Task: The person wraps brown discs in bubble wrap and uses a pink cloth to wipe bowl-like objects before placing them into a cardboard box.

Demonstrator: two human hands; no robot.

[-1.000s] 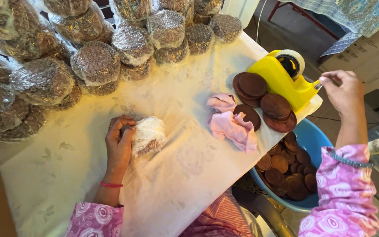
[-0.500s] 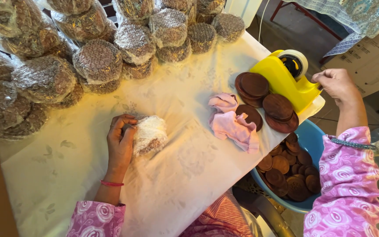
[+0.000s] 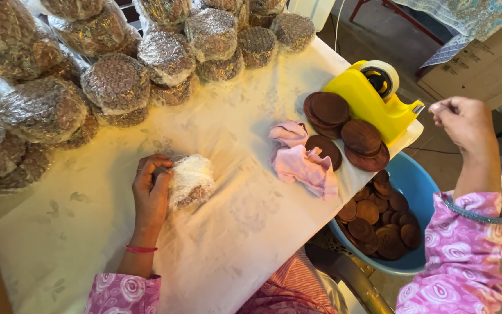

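Small bubble-wrapped round bundle [image 3: 190,180] lies mid-worktop [image 3: 228,244], on white cloth cover. Left hand [image 3: 151,189] at its 9 o'clock, fingers curled against wrap, pressing it. Right hand [image 3: 465,119] off worktop edge at 3 o'clock, fingertips pinched together beside yellow plastic tape dispenser [image 3: 373,99]. Brown round discs [image 3: 347,131] and crumpled pink cloth [image 3: 302,160] between.

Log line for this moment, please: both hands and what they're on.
left hand: pressing bubble-wrapped bundle on table | right hand: pinched fingers raised beside yellow tape dispenser, tape strip not discernible
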